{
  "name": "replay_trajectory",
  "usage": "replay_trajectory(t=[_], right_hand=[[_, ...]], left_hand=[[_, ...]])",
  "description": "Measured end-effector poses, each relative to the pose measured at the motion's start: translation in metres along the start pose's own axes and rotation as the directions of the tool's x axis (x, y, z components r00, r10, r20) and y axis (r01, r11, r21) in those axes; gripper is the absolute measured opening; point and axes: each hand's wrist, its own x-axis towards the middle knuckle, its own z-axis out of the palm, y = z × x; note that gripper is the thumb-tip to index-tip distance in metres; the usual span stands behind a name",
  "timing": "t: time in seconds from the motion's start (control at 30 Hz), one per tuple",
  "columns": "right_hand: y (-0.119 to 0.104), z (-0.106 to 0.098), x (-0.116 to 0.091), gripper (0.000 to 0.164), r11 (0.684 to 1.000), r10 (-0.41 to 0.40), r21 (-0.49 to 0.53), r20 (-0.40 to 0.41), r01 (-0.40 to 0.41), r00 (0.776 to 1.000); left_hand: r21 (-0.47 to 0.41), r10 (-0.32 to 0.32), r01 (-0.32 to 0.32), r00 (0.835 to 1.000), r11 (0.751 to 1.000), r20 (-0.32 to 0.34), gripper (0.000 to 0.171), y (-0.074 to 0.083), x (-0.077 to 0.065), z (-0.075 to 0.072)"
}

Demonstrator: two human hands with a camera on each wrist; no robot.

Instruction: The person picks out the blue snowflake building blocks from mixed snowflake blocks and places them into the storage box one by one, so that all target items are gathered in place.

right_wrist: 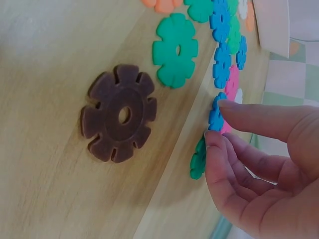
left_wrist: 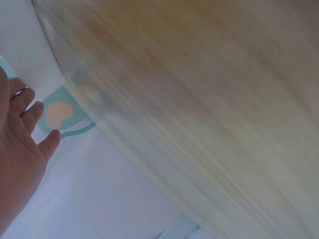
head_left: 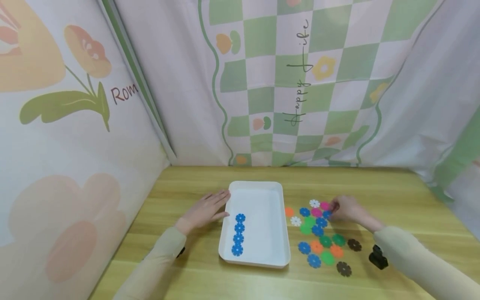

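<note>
My left hand (head_left: 205,209) rests with straight fingers at the left rim of a white tray (head_left: 264,216). In the left wrist view the same hand (left_wrist: 22,142) shows at the left edge, fingers extended. Four-sided and shallow, the tray bears a column of several blue snowflake discs (head_left: 239,228) along its left side. On the right, my right hand (head_left: 346,209) is at the far edge of a spread of loose discs. Thumb and forefinger pinch a blue snowflake disc (right_wrist: 216,115) at its edges; a green disc (right_wrist: 198,159) lies just beside the fingertips.
Loose discs lie right of the tray: white (head_left: 314,203), pink (head_left: 316,212), orange (head_left: 316,246), green (head_left: 327,258) and brown (head_left: 343,268), some overlapping. The wooden table (head_left: 187,266) meets a patterned curtain (head_left: 285,83) at the back.
</note>
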Motion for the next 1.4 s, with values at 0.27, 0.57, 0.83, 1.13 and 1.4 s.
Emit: replay_trajectory(t=[0.27, 0.57, 0.83, 1.13, 1.4], right_hand=[[0.002, 0.003, 0.002, 0.031, 0.999, 0.036, 0.003, 0.008, -0.037, 0.999], [0.002, 0.004, 0.003, 0.025, 0.998, 0.065, 0.013, 0.017, -0.066, 0.998], [0.002, 0.004, 0.002, 0.028, 0.998, 0.066, 0.009, 0.003, -0.066, 0.998], [0.001, -0.003, 0.002, 0.019, 1.000, -0.011, 0.005, -0.007, 0.011, 1.000], [-0.012, -0.013, 0.004, 0.013, 0.996, -0.037, 0.079, 0.042, 0.034, 0.998]], left_hand=[[-0.004, -0.015, 0.015, 1.000, 1.000, 0.012, 0.069, -0.001, 0.001, 0.002], [-0.020, -0.015, 0.015, 1.000, 1.000, 0.002, 0.069, -0.002, 0.002, 0.004], [-0.003, -0.023, 0.023, 0.999, 1.000, 0.025, 0.069, -0.001, 0.002, 0.003], [-0.001, -0.018, 0.018, 1.000, 1.000, 0.022, 0.069, -0.001, 0.003, 0.002], [-0.002, 0.003, -0.003, 1.000, 1.000, -0.001, 0.068, -0.002, 0.002, 0.002]])
